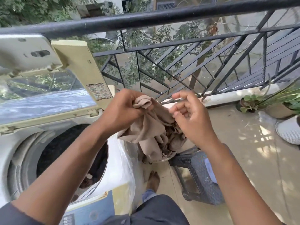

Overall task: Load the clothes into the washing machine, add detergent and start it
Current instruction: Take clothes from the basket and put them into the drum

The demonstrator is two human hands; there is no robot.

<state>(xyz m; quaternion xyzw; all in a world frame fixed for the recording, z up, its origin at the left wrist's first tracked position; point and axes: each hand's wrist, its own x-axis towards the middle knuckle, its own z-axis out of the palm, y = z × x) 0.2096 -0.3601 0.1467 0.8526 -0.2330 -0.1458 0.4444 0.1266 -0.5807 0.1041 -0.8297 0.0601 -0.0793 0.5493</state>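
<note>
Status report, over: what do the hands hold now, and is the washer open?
Left hand grips beige cloth. Right hand loosely curled, empty, beside cloth. Washer lid up, drum open. Nothing in the way.

drum [68,153] contents perhaps clothes, planter [289,132] cropped

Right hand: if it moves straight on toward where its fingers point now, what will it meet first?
Probably the beige cloth held by the left hand; the right hand has its fingers curled toward it, almost touching. Depth is unclear.
</note>
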